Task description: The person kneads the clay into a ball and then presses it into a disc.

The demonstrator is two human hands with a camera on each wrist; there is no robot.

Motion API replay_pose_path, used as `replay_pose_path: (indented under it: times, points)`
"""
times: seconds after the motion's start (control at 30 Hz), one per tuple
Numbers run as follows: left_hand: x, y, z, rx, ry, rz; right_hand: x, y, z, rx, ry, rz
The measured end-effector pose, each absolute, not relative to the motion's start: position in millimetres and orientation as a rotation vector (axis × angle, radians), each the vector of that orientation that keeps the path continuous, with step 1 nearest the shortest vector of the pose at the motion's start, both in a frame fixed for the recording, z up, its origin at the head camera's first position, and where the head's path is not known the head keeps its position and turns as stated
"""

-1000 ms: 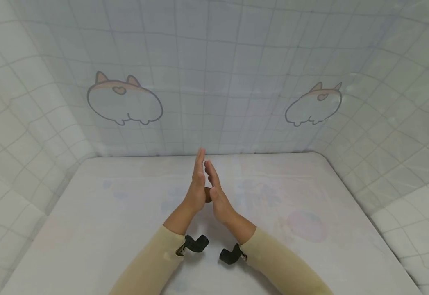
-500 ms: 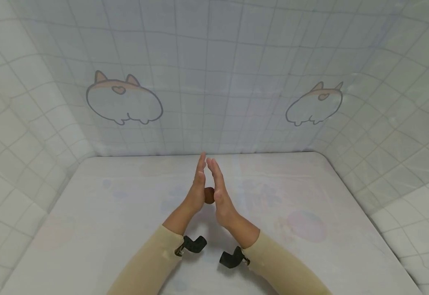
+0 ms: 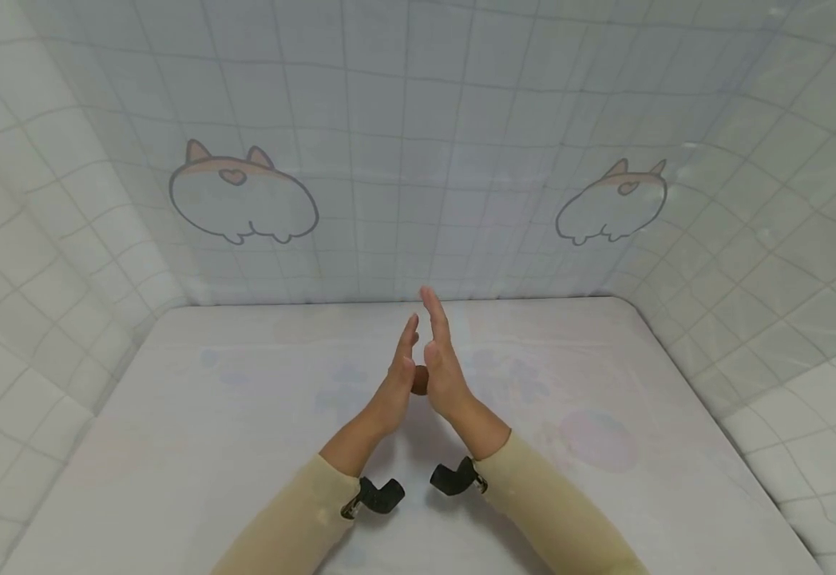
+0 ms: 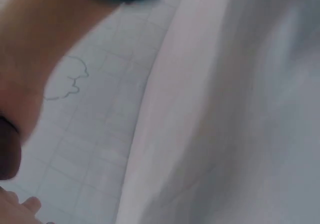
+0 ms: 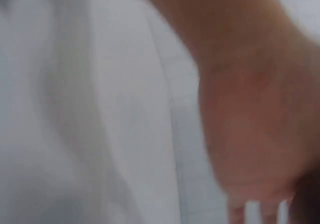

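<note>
Above the middle of the white table, my left hand and right hand stand palm to palm with straight fingers. A small brown ball is pressed between the two palms; only a sliver of it shows. The right hand reaches farther forward than the left. In the left wrist view the ball appears as a dark brown edge beside my palm. The right wrist view is blurred and shows my right palm close up.
Checked white sheets with cartoon animal prints wall in the table at the back and both sides. A faint pink print marks the table cover at the right. Black wrist camera mounts sit under both sleeves.
My right hand has slid forward and my left hand back, with the ball still pressed between the palms. Both hands have shifted slightly to the right.
</note>
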State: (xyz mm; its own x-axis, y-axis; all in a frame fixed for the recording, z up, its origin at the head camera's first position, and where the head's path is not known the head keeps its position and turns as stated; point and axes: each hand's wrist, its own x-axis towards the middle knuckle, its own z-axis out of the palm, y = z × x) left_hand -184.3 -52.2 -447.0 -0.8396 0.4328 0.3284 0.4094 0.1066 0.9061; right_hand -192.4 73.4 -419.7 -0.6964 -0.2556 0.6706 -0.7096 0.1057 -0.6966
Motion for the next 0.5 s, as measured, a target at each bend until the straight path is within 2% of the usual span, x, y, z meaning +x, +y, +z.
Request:
replay_pose_path:
  times: [0.5]
  points:
    - [-170.8,-49.9,-437.2,1.124,2.009,2.135,-211.1,80.5,-441.1,0.84,-2.144,1.731]
